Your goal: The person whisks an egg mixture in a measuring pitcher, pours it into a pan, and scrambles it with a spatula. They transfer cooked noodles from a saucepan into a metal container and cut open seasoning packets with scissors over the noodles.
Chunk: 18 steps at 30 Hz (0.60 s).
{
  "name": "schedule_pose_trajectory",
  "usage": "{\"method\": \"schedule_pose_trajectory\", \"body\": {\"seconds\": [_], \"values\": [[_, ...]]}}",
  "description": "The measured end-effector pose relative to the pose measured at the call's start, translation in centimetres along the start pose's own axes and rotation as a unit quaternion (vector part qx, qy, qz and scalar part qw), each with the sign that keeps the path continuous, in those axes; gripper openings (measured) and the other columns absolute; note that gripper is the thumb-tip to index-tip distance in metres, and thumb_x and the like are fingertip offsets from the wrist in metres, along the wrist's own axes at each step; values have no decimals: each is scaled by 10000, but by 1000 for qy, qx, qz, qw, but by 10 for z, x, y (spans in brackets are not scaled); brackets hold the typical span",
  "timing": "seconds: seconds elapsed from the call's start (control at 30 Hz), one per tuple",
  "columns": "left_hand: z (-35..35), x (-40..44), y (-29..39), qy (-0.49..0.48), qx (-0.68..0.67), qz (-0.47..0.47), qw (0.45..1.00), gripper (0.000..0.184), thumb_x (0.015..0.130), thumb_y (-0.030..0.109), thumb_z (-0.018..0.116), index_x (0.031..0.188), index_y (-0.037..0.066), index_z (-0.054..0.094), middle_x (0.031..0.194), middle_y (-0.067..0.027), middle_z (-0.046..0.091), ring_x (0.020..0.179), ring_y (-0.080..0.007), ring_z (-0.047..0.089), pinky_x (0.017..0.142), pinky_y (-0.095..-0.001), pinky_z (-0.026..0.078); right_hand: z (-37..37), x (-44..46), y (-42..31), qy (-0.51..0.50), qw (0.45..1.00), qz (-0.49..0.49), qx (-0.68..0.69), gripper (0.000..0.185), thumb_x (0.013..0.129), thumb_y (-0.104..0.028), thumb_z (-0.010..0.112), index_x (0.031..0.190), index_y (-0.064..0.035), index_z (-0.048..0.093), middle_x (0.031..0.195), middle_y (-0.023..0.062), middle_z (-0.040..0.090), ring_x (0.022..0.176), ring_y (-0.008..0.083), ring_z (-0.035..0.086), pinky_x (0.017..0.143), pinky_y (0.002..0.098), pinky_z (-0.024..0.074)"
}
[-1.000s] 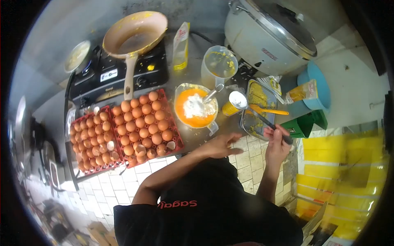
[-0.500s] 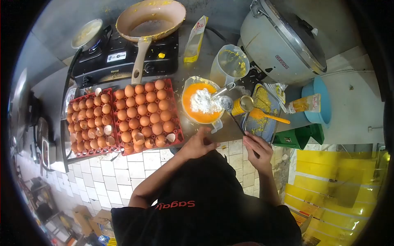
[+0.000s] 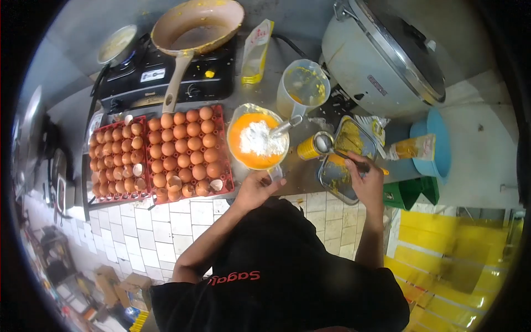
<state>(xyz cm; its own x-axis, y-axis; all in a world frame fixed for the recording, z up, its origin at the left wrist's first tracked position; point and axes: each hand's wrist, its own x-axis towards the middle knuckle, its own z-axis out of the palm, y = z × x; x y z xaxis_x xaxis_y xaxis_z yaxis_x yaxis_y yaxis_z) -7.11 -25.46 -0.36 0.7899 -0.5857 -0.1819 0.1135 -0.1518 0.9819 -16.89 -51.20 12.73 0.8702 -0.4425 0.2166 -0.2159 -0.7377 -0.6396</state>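
Observation:
A clear plastic jug [image 3: 231, 138] holds orange beaten egg with a mound of white powder [image 3: 257, 138] on top. A metal whisk [image 3: 287, 125] leans in it, handle toward the upper right. My left hand [image 3: 255, 191] is closed at the jug's handle, on the near side. My right hand [image 3: 365, 180] grips the dark handle of a small ladle [image 3: 323, 143]. The ladle's bowl is at the mouth of a yellow can [image 3: 307, 149]; what is inside is hard to see. Under my right hand lies a metal tray [image 3: 342, 193] with yellow crumbs and an orange-handled spatula [image 3: 385, 172], partly covered.
Two red egg trays [image 3: 225, 166] with many brown eggs and some broken shells stand left. Behind are a gas stove [image 3: 207, 86], a frying pan [image 3: 180, 83], a second jug [image 3: 293, 105] and a big pot [image 3: 359, 61]. A blue basin [image 3: 442, 160] and green container [image 3: 412, 193] are right.
The ladle has gone from beside the jug's rim to the can, and my right hand has moved up and right. My left hand has closed at the jug's handle.

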Motion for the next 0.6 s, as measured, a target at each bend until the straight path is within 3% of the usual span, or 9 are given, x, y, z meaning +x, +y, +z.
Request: {"method": "schedule_pose_trajectory", "body": {"seconds": [0.03, 0.13, 0.17, 0.27, 0.33, 0.43, 0.47, 0.57, 0.6], "values": [[-1, -1, 5, 11, -5, 10, 1000, 322, 820, 308, 768, 831, 0, 678, 613, -23, 545, 556, -94, 471, 533, -290, 411, -1, 15, -3, -34, 999, 17, -6, 343, 850, -188, 732, 1127, -13, 631, 984, 149, 672, 871, 285, 661, 744, 342, 513], [-10, -9, 1, 7, 83, -52, 995, 287, 829, 293, 761, 903, 22, 700, 625, -25, 544, 562, -102, 472, 533, -283, 405, -6, 49, -49, 98, 946, -206, -229, 496, 829, -239, 757, 1233, -23, 565, 1113, 178, 611, 945, 320, 619, 778, 353, 505], [-10, -10, 0, 12, 42, -37, 998, 288, 830, 296, 759, 908, 25, 700, 639, -31, 549, 572, -103, 476, 538, -284, 405, 0, 51, -47, 76, 966, -188, -161, 597, 821, -278, 763, 1302, -27, 514, 1194, 188, 553, 994, 299, 588, 771, 344, 498], [-12, -15, -3, 18, -28, 1, 999, 288, 832, 304, 756, 928, 37, 703, 682, -47, 559, 599, -108, 488, 556, -290, 409, 52, 35, -72, -119, 987, -36, 98, 596, 824, -212, 766, 1326, -28, 502, 1173, 105, 571, 836, 139, 568, 649, 271, 484], [-16, -16, -5, 13, -4, 14, 1000, 289, 831, 307, 756, 949, 48, 707, 709, -56, 560, 614, -110, 491, 571, -293, 412, 103, 36, -52, -158, 984, 13, 84, 455, 851, -244, 736, 1205, -9, 574, 1029, 105, 632, 767, 135, 609, 654, 294, 489], [-15, -20, 11, 52, -19, 32, 998, 322, 825, 338, 756, 886, 29, 691, 704, -69, 546, 631, -149, 507, 587, -316, 422, 139, 49, -41, -119, 978, 45, 164, 314, 864, -239, 727, 1054, -10, 628, 817, 52, 654, 629, 96, 585, 598, 262, 477], [-16, -22, 10, 49, 6, 19, 999, 336, 824, 348, 755, 856, 22, 678, 697, -76, 544, 631, -170, 514, 588, -327, 424, 143, 51, -42, -68, 976, -6, 205, 226, 872, -226, 718, 935, -22, 645, 690, 27, 636, 598, 85, 574, 571, 246, 463], [-21, -20, 6, 34, 57, 7, 998, 391, 818, 377, 753, 777, 5, 640, 685, -100, 540, 639, -227, 534, 592, -358, 432, 126, 68, -70, -49, 985, -81, 146, 164, 864, -178, 719, 868, -34, 639, 720, 37, 633, 636, 104, 594, 583, 263, 464], [-22, -20, 3, 32, 54, 18, 998, 412, 815, 388, 753, 757, 0, 627, 685, -110, 542, 648, -242, 541, 595, -367, 434, 119, 74, -76, -15, 982, -147, 120, 162, 865, -172, 714, 859, -32, 633, 742, 51, 631, 665, 110, 603, 593, 265, 466]]}}
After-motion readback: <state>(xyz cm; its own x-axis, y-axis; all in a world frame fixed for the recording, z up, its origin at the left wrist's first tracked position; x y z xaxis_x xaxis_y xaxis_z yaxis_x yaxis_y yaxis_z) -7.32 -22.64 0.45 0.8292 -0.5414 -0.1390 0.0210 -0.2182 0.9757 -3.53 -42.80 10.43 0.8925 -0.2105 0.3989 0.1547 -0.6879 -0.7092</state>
